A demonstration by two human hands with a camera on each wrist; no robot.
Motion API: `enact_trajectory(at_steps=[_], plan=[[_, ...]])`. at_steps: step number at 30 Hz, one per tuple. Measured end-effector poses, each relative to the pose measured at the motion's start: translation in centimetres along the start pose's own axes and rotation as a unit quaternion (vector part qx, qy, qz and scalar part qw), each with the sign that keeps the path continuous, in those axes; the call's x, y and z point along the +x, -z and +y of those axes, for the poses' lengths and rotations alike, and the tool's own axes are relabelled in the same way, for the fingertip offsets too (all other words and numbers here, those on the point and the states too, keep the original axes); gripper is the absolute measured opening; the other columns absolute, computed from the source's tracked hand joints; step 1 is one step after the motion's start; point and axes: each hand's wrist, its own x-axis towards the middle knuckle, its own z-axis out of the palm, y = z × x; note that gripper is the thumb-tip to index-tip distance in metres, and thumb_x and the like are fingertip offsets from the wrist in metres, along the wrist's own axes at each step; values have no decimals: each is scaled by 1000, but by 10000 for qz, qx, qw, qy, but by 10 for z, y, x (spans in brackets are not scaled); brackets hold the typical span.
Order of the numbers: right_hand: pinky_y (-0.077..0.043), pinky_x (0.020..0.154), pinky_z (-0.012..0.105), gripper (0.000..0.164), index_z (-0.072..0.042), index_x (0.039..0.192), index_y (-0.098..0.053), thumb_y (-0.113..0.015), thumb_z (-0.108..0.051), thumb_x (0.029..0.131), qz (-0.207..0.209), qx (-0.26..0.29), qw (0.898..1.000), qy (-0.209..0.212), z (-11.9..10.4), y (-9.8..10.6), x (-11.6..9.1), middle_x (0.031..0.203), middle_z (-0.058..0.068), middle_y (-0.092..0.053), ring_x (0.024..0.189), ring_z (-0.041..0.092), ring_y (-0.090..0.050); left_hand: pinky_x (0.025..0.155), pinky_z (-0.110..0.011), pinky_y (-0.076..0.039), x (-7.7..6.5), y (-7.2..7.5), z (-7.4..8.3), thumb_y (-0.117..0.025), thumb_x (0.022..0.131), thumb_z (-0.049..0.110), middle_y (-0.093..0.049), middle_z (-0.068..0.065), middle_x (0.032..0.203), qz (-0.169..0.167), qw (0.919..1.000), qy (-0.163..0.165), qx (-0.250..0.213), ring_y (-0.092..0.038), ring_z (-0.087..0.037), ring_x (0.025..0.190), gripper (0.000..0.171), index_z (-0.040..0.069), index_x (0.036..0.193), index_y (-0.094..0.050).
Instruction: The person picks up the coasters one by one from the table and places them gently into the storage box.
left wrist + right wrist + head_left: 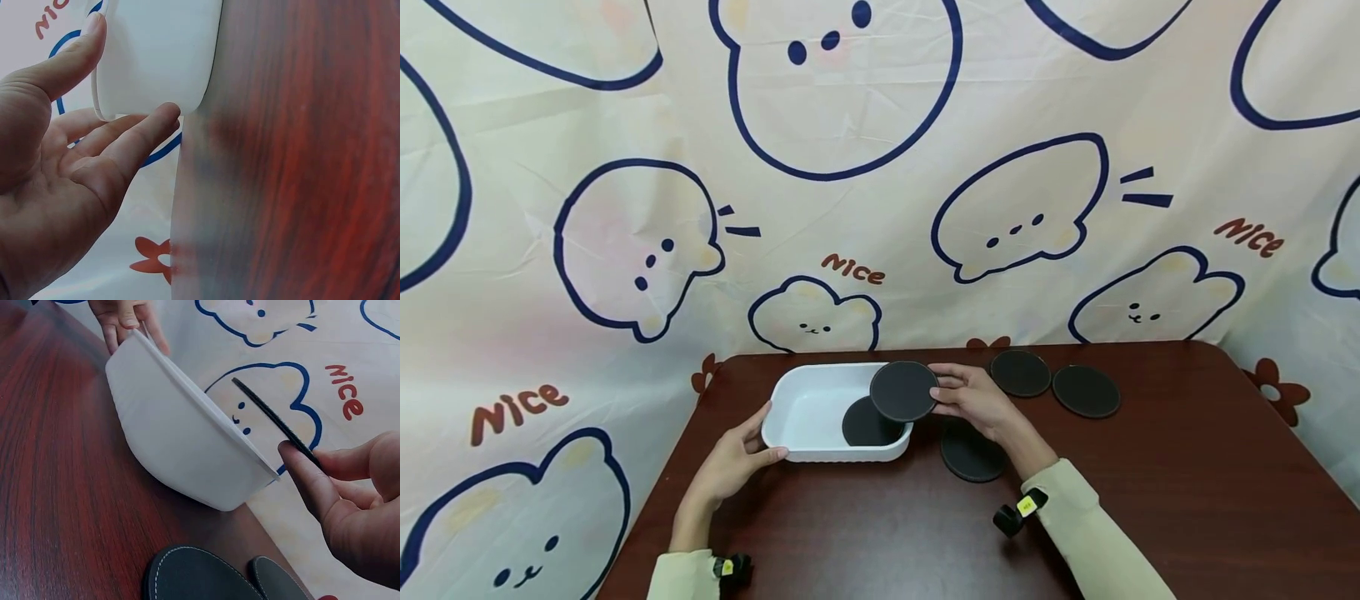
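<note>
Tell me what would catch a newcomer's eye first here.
The white dish would likely stand out first, bright against the dark brown table, with a black disc lying inside it and the left hand gripping its left end. Next is the raised disc that the right hand pinches over the dish's right end. Behind hangs a pale backdrop printed with big blue-outlined cartoon faces.

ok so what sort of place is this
Probably a makeshift recording corner indoors: a creased cartoon-bear backdrop with "Nice" lettering stands behind and to both sides of a dark wood-grain table, and the person wears black wrist cameras.
</note>
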Motion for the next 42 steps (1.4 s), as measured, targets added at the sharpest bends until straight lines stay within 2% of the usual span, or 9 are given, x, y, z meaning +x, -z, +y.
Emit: enact_trajectory(at_steps=[6, 23, 32, 38, 42], plan=[[-57, 110, 48, 56, -4, 162, -45, -61, -3, 108, -47, 31, 10000, -69, -1, -6, 7, 151, 26, -60, 107, 14, -78, 104, -44, -57, 0, 0, 1, -81, 97, 18, -30, -28, 173, -38, 10000, -39, -36, -53, -48, 146, 95, 8, 171, -23], [-51, 114, 57, 52, 0, 158, -49, -60, 1, 107, -136, -11, 9998, -168, -7, -22, 22, 146, 27, -63, 103, 14, -77, 105, -44, -57, 2, 1, 0, -81, 97, 18, -28, -27, 174, -44, 10000, 34, -28, -52, -47, 148, 95, 10, 172, -23], [-58, 108, 50, 53, -1, 157, -51, -63, 1, 106, -140, -43, 9994, -321, -8, -29, 30, 151, 27, -61, 107, 16, -76, 104, -42, -58, 2, 1, -1, -81, 97, 18, -30, -26, 174, -56, 9999, 2, -98, -52, -46, 147, 95, 9, 172, -23], [-64, 97, 38, 53, -1, 156, -51, -64, 1, 105, -189, -84, 9993, -302, -7, -34, 34, 152, 27, -60, 111, 18, -76, 104, -42, -58, 1, 1, -2, -81, 97, 18, -30, -26, 173, -34, 10000, 13, -51, -54, -46, 147, 95, 10, 172, -23], [-65, 94, 35, 55, -1, 157, -51, -64, 3, 104, -202, -69, 9993, -295, -9, -38, 33, 151, 28, -61, 110, 18, -75, 104, -43, -58, 2, 1, -1, -81, 97, 19, -30, -26, 173, -20, 10000, 24, -47, -54, -46, 146, 95, 10, 172, -23]])
